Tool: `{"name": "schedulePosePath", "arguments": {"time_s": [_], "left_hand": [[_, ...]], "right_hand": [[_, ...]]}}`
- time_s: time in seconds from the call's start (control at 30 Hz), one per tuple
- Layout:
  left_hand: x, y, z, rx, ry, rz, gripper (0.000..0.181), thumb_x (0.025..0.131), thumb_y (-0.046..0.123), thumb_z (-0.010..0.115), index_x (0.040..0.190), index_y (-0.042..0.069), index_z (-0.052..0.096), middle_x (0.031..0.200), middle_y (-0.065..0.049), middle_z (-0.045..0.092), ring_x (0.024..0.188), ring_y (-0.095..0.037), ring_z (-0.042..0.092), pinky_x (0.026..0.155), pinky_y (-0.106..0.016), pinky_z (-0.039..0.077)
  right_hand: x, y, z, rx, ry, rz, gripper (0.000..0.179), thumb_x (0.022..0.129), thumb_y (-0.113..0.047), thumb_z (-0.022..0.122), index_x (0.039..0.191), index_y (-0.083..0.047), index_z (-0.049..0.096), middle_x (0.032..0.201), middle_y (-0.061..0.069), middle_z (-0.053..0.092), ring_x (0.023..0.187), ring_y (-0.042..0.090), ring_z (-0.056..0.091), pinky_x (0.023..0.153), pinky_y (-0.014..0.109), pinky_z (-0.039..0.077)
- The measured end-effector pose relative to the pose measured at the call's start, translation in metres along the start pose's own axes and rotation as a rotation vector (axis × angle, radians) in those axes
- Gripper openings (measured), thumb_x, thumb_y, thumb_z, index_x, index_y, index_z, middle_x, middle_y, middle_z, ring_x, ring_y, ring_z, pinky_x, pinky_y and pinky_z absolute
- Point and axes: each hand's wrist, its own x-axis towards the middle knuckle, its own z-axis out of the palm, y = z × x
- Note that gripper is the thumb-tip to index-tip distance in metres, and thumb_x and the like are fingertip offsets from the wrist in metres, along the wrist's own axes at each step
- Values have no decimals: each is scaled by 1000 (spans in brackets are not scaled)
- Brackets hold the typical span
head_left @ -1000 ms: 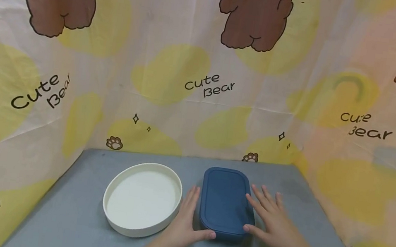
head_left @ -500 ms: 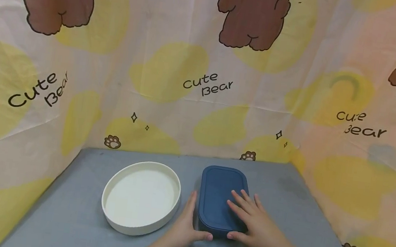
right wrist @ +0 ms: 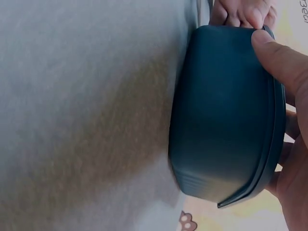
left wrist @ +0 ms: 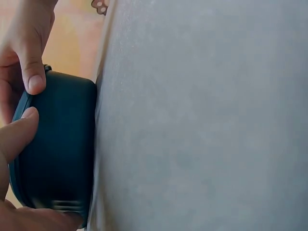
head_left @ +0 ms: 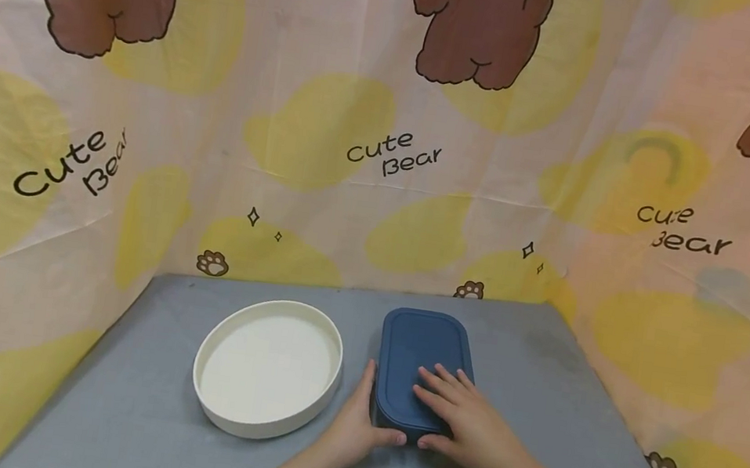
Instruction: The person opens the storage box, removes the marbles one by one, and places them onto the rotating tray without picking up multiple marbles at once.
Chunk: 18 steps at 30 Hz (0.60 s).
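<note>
A dark blue lunch box with a lid (head_left: 417, 358) stands on the table, lid on, its short end facing me. My left hand (head_left: 348, 436) holds its near left corner. The fingers lie along the left side, and the thumb (left wrist: 19, 132) presses the near end below the lid's rim. My right hand (head_left: 473, 429) lies across the lid's near right part with fingers spread on top. Its thumb (right wrist: 276, 50) hooks over the rim at the near end, beside the left thumb. In both wrist views the box (right wrist: 221, 106) looks dark teal and sits flat.
To the left of the box stands a round white tray (head_left: 260, 431) with a low wall. Grey-blue cloth covers the table (head_left: 145, 409). A curtain (head_left: 303, 130) printed with bears and yellow patches encloses the back and both sides.
My right hand has moved left from the box's right side onto the lid, its thumb reaching the near rim. My left hand has closed in on the near left corner. The box stays put.
</note>
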Motion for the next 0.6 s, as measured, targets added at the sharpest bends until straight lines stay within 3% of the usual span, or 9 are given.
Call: {"name": "schedulePosePath", "arguments": {"time_s": [0.2,0.43,0.6], "left_hand": [[3,-1,1,-3,16,-16,132,71,28,96,164,4,5,168,-25,17,156,-43,15,126,-64,17],[6,1,1,-27,14,-20,131,70,25,96,164,3,7,169,-23,17,157,-40,15,127,-61,16],[6,-1,3,-93,7,1,130,70,17,95,164,2,7,170,-20,16,157,-36,14,128,-56,16]], "right_hand": [[2,-1,1,24,-44,24,73,90,-51,74,150,-16,54,162,4,43,151,31,37,123,59,30],[2,-5,3,-4,-19,3,67,91,-47,75,147,-15,58,158,3,49,147,28,43,121,55,36],[0,-6,6,-12,21,-22,63,90,-43,76,144,-14,61,153,4,54,143,29,49,117,55,42]]}}
